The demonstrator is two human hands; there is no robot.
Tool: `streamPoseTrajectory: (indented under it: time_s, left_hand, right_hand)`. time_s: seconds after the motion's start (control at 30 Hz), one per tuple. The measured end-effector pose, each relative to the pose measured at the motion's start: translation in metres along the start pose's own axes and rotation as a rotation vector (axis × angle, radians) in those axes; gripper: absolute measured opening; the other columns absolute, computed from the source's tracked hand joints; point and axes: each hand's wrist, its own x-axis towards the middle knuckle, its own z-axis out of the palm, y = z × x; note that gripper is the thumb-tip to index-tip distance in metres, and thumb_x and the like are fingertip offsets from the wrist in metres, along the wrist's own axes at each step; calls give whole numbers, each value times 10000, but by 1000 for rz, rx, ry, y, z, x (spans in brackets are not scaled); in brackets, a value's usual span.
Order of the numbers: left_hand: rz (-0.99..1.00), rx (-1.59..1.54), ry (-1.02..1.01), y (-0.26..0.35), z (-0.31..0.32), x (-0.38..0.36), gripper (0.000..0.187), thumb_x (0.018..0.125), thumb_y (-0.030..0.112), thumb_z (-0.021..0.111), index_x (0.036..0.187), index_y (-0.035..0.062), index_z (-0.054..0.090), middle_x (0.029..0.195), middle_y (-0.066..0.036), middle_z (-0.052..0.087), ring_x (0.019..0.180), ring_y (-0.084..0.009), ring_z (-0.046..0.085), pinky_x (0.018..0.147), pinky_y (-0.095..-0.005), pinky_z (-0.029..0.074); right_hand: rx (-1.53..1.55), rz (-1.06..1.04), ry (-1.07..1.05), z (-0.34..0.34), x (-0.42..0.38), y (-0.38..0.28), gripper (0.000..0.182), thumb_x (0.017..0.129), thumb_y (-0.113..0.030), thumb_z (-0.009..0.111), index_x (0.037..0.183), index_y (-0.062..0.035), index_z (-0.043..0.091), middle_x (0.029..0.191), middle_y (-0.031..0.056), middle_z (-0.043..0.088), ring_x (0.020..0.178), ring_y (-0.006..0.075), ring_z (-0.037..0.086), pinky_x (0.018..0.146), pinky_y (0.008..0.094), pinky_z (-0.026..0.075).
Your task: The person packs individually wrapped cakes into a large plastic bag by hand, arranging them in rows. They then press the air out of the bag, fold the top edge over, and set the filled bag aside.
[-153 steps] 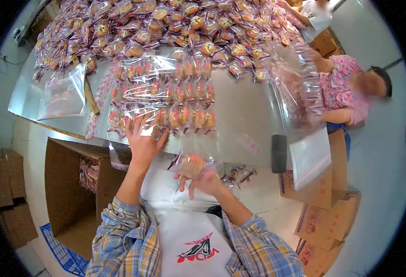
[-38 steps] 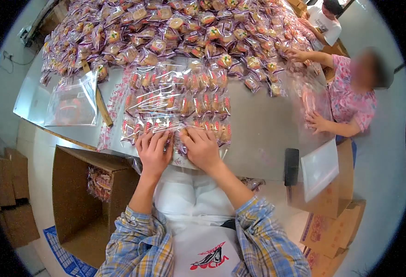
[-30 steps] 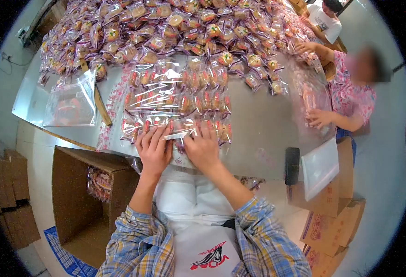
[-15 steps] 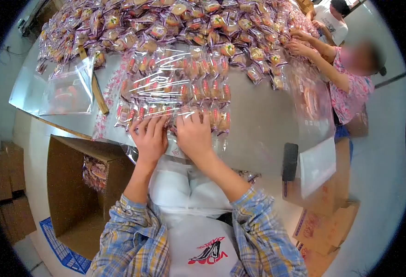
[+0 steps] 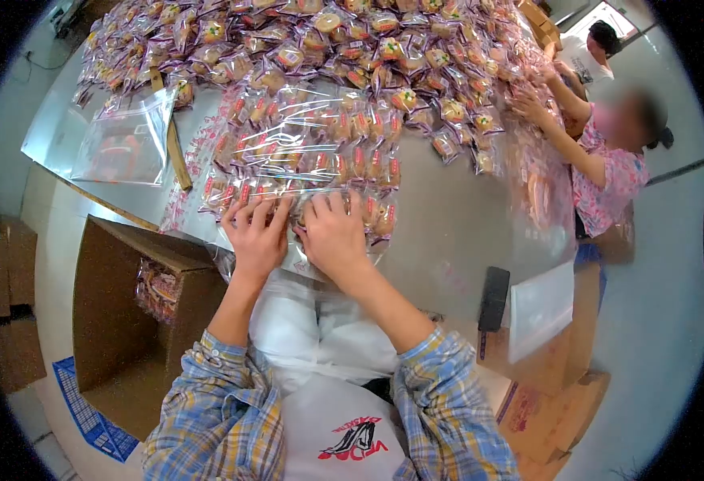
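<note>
A large clear plastic bag lies flat on the metal table, with rows of small wrapped cakes inside it. My left hand rests on the bag's near edge, fingers spread and bent over the closest row. Beside it, my right hand lies on the same edge, its fingers apart and pointing forward. Both hands press on the plastic from above. The cakes right under my fingertips are partly hidden. Behind the bag spreads a big heap of wrapped cakes.
Clear bags and a wooden strip lie at the left. An open cardboard box stands below the table's left side. At the right are a black block, white plastic sheets and cartons. A co-worker reaches into the heap.
The view has shifted slightly. My hands stay on the bag's near edge, with only small finger movements. The co-worker's hands have moved a little at the heap.
</note>
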Motion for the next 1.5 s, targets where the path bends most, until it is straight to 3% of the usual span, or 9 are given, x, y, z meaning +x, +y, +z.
streamPoseTrajectory:
  time_s: [0.27,0.4,0.43,0.7,0.97,1.07,1.13,1.23,1.5]
  left_hand:
    - [-4,-93,76,2,-1,10,380,836,197,737,1213,155,752,1174,6,699,1100,-216,591,1083,-487,362]
    - [-39,-137,-25,7,-18,25,297,844,264,773,1106,129,738,1176,-15,712,1115,-237,607,1083,-487,353]
    - [-41,-142,-40,5,-21,26,301,811,247,825,1079,137,741,1288,-17,711,1139,-233,614,1051,-462,377]
    - [-63,-42,61,5,-4,22,208,806,195,781,996,140,719,1186,24,725,1036,-220,615,988,-466,390]
    - [-94,-83,135,7,3,17,244,815,209,786,1045,140,746,1116,21,753,997,-215,613,983,-454,399]
    - [-91,-112,85,6,-5,19,316,807,192,794,1116,147,753,1140,12,759,984,-215,616,992,-443,398]
    - [-77,-103,46,8,-14,24,344,807,189,792,1147,151,752,1158,9,753,982,-216,616,998,-443,397]
    - [-48,-64,-29,8,-9,23,406,825,195,771,1227,156,738,1257,1,708,1052,-235,598,1010,-474,390]
    - [45,17,-144,8,-18,23,440,910,247,698,1326,105,691,1368,-58,657,1250,-266,561,1155,-514,311]
  right_hand:
    - [31,70,-5,9,1,-3,466,818,-359,777,1202,-108,694,1272,124,628,1242,335,541,1125,614,337]
    - [71,77,-33,1,-2,-1,517,817,-383,775,1270,-163,663,1349,157,603,1304,347,522,1130,623,327]
    - [44,65,37,11,-3,2,488,825,-386,772,1253,-175,671,1325,159,607,1309,337,518,1117,619,334]
    - [-25,25,82,16,-6,9,395,792,-338,798,1125,-155,692,1262,135,617,1232,323,542,1069,580,378]
    - [-99,55,-57,12,10,1,485,769,-374,820,1178,-145,692,1259,94,617,1215,319,546,1052,570,387]
    - [-21,-13,-42,6,0,13,595,776,-378,824,1287,-124,654,1277,93,634,1230,336,550,1085,621,368]
    - [50,-20,24,4,-6,16,608,784,-377,815,1298,-108,634,1269,103,630,1238,330,547,1116,592,360]
    - [95,24,89,5,-7,13,624,736,-311,839,1286,-96,637,1302,98,626,1188,317,557,1090,536,392]
    - [93,35,-8,9,-3,12,537,735,-279,828,1224,-112,683,1323,117,644,1200,317,565,1105,525,402]
